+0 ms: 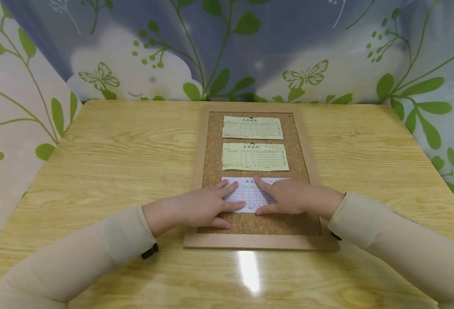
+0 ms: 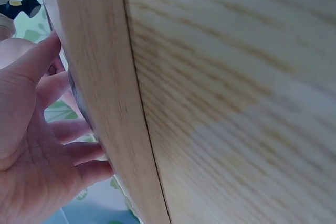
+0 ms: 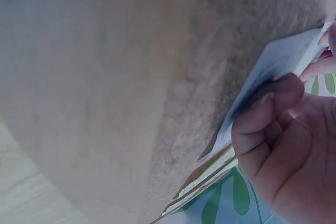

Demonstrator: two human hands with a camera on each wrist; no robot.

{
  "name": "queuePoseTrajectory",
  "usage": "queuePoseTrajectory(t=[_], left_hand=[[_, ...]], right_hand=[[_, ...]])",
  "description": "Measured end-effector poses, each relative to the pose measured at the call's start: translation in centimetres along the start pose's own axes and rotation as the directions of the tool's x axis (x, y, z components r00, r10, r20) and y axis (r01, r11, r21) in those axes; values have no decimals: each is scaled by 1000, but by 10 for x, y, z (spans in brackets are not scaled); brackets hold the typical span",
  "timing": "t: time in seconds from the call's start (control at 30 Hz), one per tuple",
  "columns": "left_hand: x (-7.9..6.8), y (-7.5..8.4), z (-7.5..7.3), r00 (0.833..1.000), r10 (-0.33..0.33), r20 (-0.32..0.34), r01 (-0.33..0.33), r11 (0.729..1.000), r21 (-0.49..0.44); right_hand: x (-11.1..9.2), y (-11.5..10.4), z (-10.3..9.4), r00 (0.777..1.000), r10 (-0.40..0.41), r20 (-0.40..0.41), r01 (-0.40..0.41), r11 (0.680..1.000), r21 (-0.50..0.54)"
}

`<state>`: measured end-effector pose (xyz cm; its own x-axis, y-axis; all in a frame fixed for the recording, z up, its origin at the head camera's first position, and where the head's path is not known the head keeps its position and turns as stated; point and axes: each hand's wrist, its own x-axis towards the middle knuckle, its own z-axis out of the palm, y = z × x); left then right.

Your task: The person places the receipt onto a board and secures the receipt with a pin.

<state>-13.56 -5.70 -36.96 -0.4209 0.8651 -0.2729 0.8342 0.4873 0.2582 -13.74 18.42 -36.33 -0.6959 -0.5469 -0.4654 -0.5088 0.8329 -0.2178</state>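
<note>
A white printed form slip lies on the lower half of a wood-framed cork board. My left hand rests on its left part, fingers spread. From the right, my right hand touches the slip, index fingertip at the top edge and thumb near the bottom edge. Its other fingers curl inward in the right wrist view, beside the slip. Whether anything sits under the index fingertip is hidden. Above, two pale green slips hang one over the other, each with a pushpin at its top middle.
The board lies on a wood-grain table, its wooden frame toward me. A small pin-like dot shows at the cork's upper right corner. Behind the table hangs a leaf-and-butterfly patterned curtain.
</note>
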Motion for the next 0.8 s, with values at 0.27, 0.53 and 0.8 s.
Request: queuePoseTrajectory(t=[0.27, 0.53, 0.8], left_hand=[[6, -1, -6, 1000, 16, 18, -16, 1000, -10], [12, -2, -14, 998, 56, 5, -56, 997, 49], [11, 1, -13, 998, 60, -11, -59, 997, 56]], right_hand=[[2, 1, -8, 997, -8, 78, 7, 1000, 23], [2, -1, -18, 989, 37, 142, -41, 999, 27], [1, 0, -15, 991, 15, 134, -20, 999, 38]])
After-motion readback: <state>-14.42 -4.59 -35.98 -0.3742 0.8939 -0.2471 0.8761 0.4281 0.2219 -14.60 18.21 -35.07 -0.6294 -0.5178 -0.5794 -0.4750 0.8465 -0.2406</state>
